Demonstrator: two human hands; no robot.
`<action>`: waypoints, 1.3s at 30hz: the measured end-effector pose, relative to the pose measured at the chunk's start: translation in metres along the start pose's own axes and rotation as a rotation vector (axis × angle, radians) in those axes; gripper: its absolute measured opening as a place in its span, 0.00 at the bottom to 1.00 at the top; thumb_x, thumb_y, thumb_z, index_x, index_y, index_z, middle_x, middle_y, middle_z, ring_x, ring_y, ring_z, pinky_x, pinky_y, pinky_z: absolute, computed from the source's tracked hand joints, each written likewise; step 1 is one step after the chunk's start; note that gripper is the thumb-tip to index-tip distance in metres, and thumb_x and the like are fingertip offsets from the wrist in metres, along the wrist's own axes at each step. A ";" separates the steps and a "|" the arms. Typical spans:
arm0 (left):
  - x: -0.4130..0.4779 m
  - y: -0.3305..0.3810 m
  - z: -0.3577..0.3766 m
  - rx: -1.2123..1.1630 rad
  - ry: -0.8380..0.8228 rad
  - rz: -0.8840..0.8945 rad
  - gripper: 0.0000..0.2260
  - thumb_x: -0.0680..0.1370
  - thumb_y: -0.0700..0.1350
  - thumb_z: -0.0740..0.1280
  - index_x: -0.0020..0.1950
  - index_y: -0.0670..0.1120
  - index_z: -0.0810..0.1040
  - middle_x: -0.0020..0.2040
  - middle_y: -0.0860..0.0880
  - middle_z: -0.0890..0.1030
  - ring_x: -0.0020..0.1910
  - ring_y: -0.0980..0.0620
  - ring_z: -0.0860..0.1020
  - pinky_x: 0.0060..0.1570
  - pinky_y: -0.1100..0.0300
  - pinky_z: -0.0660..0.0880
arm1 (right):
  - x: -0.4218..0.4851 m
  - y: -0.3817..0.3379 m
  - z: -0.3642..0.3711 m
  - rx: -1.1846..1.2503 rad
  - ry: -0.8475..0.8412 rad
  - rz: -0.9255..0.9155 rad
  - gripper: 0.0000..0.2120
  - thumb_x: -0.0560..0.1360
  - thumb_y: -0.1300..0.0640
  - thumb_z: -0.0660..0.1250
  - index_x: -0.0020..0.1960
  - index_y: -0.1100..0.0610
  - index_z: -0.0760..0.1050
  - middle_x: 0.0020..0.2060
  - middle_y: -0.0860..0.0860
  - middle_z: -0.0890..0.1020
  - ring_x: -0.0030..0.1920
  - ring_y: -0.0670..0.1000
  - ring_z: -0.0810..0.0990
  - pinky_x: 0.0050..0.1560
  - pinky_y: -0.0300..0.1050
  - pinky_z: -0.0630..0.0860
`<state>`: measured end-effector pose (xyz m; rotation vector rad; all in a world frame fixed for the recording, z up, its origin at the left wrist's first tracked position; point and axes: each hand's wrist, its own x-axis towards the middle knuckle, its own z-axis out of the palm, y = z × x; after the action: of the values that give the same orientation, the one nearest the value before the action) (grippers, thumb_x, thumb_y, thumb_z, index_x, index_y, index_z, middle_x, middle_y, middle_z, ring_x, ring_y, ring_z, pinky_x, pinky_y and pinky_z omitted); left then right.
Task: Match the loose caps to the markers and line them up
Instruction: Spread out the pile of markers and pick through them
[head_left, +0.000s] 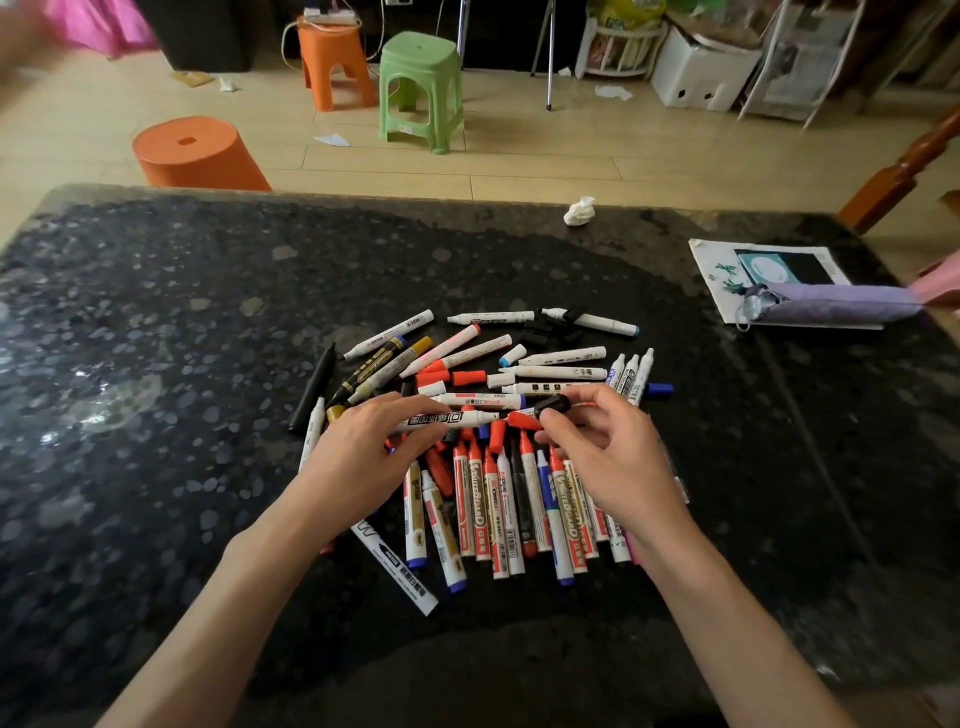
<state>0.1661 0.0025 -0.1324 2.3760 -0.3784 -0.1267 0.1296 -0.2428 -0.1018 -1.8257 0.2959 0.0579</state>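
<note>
dark stone table (182, 364) bearing a heap of markers (498, 504) and loose red caps (467, 378) at its centre. above the heap, the left hand (363, 452) curls round a white marker (447, 420); the right hand (608, 457) pinches a black cap (553, 404) near its tip.

1. The left hand (358, 457) grips a white marker (447, 420), its tip pointing to 3 o'clock.
2. The right hand (613, 457) pinches a black cap (553, 404) just beside that tip.
3. Loose red caps (467, 376) lie at 12 o'clock from the hands on the dark table (156, 364).
4. A crumpled tissue (579, 212) sits at 1 o'clock and a purple pouch (831, 304) at 2 o'clock.
</note>
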 end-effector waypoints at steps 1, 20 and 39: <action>0.000 0.000 0.000 -0.003 0.002 -0.001 0.13 0.82 0.55 0.65 0.65 0.56 0.81 0.56 0.56 0.82 0.56 0.58 0.79 0.57 0.57 0.77 | -0.001 -0.001 -0.001 0.017 0.001 0.003 0.07 0.78 0.55 0.74 0.53 0.46 0.80 0.47 0.42 0.87 0.49 0.41 0.86 0.53 0.41 0.82; -0.002 0.007 0.003 -0.029 -0.050 0.017 0.14 0.81 0.58 0.64 0.66 0.60 0.80 0.57 0.61 0.80 0.56 0.63 0.78 0.52 0.71 0.71 | 0.000 0.003 0.006 -0.033 -0.173 -0.101 0.11 0.75 0.59 0.77 0.57 0.51 0.84 0.48 0.45 0.89 0.51 0.44 0.87 0.59 0.47 0.83; -0.005 0.017 0.005 -0.068 -0.099 0.123 0.17 0.82 0.61 0.58 0.62 0.57 0.81 0.51 0.61 0.83 0.51 0.61 0.82 0.49 0.56 0.80 | -0.005 0.005 0.014 -0.057 -0.223 -0.207 0.06 0.79 0.55 0.74 0.55 0.53 0.84 0.48 0.47 0.88 0.51 0.48 0.87 0.56 0.49 0.83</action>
<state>0.1562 -0.0115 -0.1244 2.2785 -0.5576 -0.1968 0.1258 -0.2296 -0.1093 -1.8775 -0.0523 0.1251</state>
